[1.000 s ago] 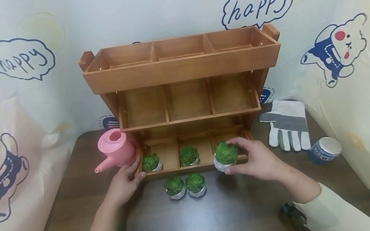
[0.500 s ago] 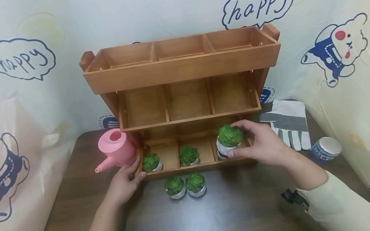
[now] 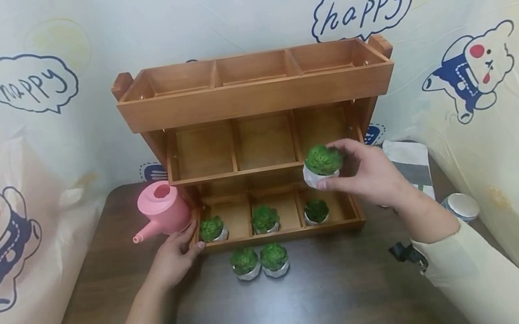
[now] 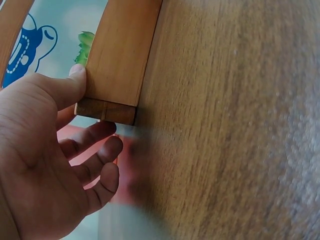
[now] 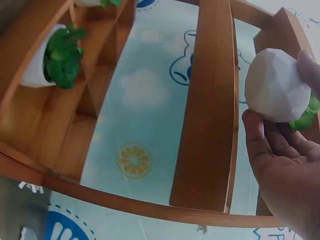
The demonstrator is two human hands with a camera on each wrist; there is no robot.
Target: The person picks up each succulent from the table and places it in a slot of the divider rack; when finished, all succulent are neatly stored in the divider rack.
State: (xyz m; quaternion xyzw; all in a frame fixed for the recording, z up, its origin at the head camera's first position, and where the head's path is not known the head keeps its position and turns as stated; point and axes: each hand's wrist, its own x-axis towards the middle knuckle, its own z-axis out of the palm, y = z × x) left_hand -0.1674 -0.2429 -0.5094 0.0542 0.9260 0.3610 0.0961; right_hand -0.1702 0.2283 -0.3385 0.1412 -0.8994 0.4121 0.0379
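Note:
My right hand (image 3: 370, 172) grips a small potted succulent (image 3: 322, 160) by its white faceted pot, raised in front of the right compartment of the wooden shelf's middle tier. In the right wrist view, the pot's base (image 5: 276, 86) faces the camera, pinched between thumb and fingers. My left hand (image 3: 175, 260) holds the left end of the three-tier wooden shelf (image 3: 256, 97) at its bottom tray; in the left wrist view, thumb and fingers pinch that wooden corner (image 4: 117, 65). Potted succulents sit in the bottom tray's left (image 3: 212, 229), middle (image 3: 265, 219) and right (image 3: 316, 211) compartments.
Two more potted succulents (image 3: 245, 263) (image 3: 275, 259) stand on the table before the shelf. A pink watering can (image 3: 163, 206) is beside its left end. Gloves (image 3: 409, 161) and a blue-and-white tin (image 3: 462, 206) lie to the right, partly behind my right arm.
My right hand has lifted its succulent from before the bottom tray up to the middle tier. The succulent in the bottom right compartment now shows fully. My left hand has stayed put.

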